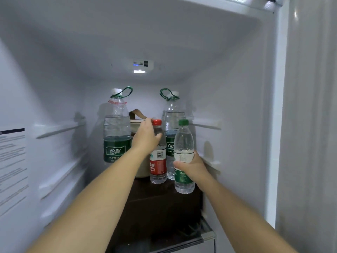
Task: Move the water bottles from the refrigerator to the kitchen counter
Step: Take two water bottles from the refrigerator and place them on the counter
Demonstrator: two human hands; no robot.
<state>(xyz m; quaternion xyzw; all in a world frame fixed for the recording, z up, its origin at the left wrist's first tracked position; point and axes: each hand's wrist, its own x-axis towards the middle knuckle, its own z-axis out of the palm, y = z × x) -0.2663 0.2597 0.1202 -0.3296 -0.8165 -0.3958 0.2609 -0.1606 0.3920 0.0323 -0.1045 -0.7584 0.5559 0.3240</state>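
Water bottles, four, on the dark shelf (160, 207) in the fridge (237, 106): two big bottles at its back left (116, 128) and back right (172, 114), a beige bag (138, 123) between them. Red-cap bottle (158, 167) upright mid-shelf, left hand (145, 137) curled round its shoulder just under the cap, thumb in front. Green-cap bottle (183, 141) upright near the right edge, just beside the red-cap one, right hand (193, 167) wrapped round its label; cannot tell if its base touches the shelf.
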